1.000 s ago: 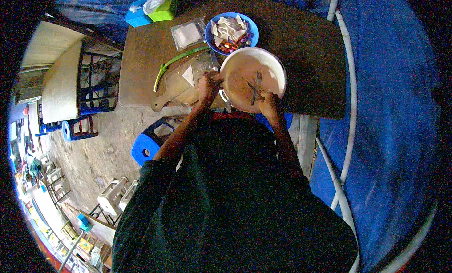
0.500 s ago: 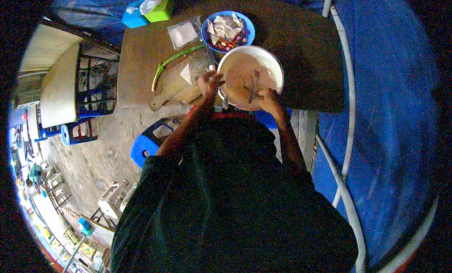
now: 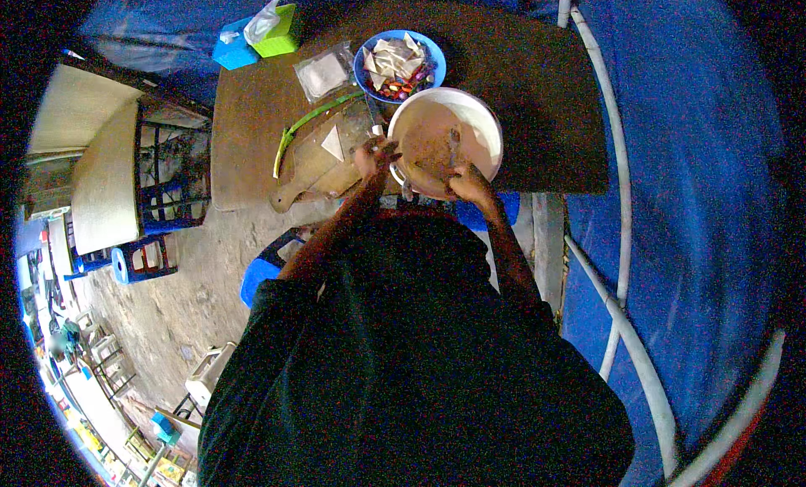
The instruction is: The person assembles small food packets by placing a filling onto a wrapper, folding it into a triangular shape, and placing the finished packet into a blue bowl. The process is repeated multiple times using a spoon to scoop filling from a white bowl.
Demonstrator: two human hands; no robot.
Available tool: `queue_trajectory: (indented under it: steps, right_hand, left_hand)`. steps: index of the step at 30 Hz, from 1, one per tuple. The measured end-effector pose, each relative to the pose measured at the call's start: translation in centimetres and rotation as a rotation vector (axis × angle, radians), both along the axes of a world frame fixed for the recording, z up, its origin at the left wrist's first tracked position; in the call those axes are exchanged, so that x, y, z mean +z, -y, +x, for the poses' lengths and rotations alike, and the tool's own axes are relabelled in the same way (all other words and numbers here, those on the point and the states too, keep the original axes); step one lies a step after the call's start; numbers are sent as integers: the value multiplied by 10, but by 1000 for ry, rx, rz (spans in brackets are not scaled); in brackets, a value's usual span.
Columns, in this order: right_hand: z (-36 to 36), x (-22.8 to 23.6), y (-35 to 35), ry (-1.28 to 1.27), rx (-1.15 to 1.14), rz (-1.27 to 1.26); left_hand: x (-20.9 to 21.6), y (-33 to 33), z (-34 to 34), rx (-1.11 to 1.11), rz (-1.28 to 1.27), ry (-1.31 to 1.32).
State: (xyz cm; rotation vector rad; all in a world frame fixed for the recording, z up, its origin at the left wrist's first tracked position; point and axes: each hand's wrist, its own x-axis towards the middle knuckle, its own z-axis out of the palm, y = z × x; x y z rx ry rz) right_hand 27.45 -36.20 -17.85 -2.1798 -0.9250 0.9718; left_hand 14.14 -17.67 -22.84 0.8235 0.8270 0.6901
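Head view, looking straight down. Compared with half a second before, barely altered: both hands at the same near rim of the white round bowl (image 3: 445, 134), left hand (image 3: 374, 155) shifted a touch further over the rim, right hand (image 3: 468, 183) in its old place.

Left hand with fingers curled at the bowl's left edge, pinching something small and pale; too small to name. Right hand closed on the near rim, gripping the bowl, with a dark utensil handle (image 3: 453, 144) rising just above it inside the bowl; impossible to tell whether held by that hand or merely lying in the brownish mixture.

Bowl set at the near edge of the brown wooden table (image 3: 537, 92), about the middle of that edge. Touching the bowl's far side, a blue bowl (image 3: 400, 60) heaped with pale folded triangles and some red and dark bits, blurred. Left of the white bowl, a wooden cutting board (image 3: 315, 155) with a handle overhanging the near edge, one pale triangle (image 3: 333, 141) on it, a long green stalk (image 3: 315, 122) along its far side. Clear plastic bag (image 3: 323, 71) further back. At the far left corner, a green tissue box (image 3: 284, 34) beside a blue box (image 3: 233, 52).

Lower half filled by dark clothing, hiding the near ground. Blue sheeting and white poles on the right.
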Motion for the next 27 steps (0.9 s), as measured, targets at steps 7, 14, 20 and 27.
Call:
queue_trajectory:
  steps: [7,14,20,27]
  right_hand:
    - [-7,35,19,-495,-337,76]
    - [-24,91,37,-496,-526,176]
    - [-39,129,14,-366,-519,229]
    - [-78,160,-42,-238,-335,474]
  left_hand:
    - [-9,-48,-28,-90,281,-159]
    - [47,-68,-47,-217,408,-144]
    - [81,-77,-31,-422,286,74]
    - [149,-79,-45,-555,147,416]
